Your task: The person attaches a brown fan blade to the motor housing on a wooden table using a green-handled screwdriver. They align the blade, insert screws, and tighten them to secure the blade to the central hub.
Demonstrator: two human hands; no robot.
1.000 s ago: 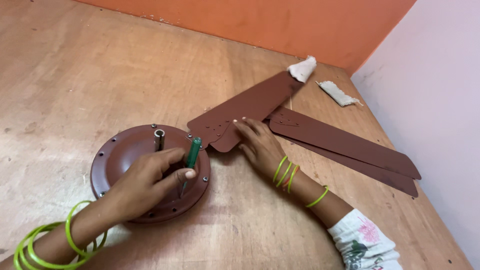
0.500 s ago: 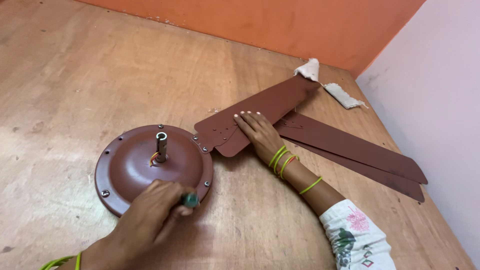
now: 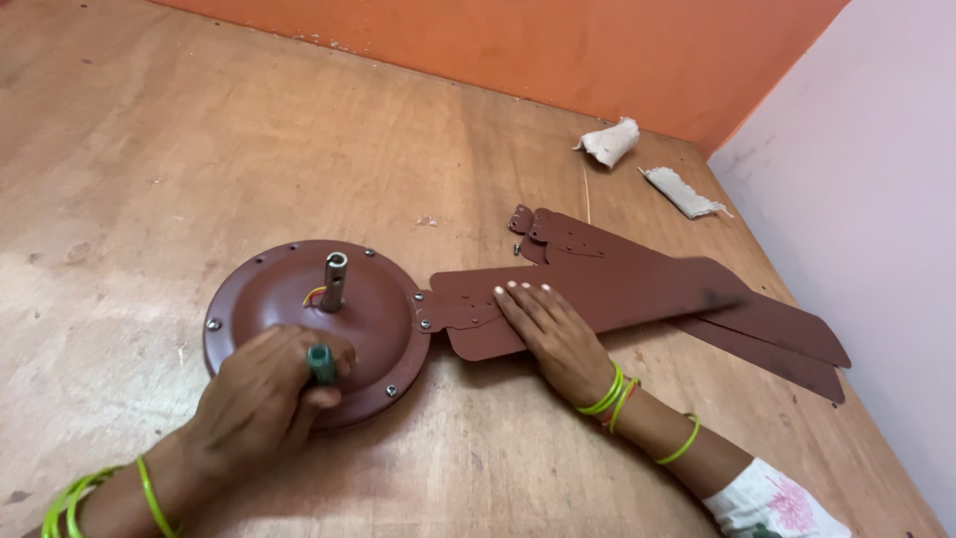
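A round brown fan motor housing (image 3: 378, 309) lies on the wooden floor, a metal shaft (image 3: 334, 281) standing up from its middle. My left hand (image 3: 261, 403) rests on the housing's near side, closed around a green-handled screwdriver (image 3: 321, 363). A brown fan blade (image 3: 617, 294) lies flat with its bracket end touching the housing's right rim. My right hand (image 3: 553, 334) presses flat on that blade near the bracket, fingers together and stretched out.
Two more brown blades (image 3: 777, 329) are stacked under and behind the first, reaching to the right. Two crumpled white cloths (image 3: 609, 141) (image 3: 682, 191) lie near the orange wall. A pale wall borders the right side.
The blade under my right hand has swung round so its bracket end now meets the housing's rim. My left hand has moved the screwdriver onto the housing's near side.
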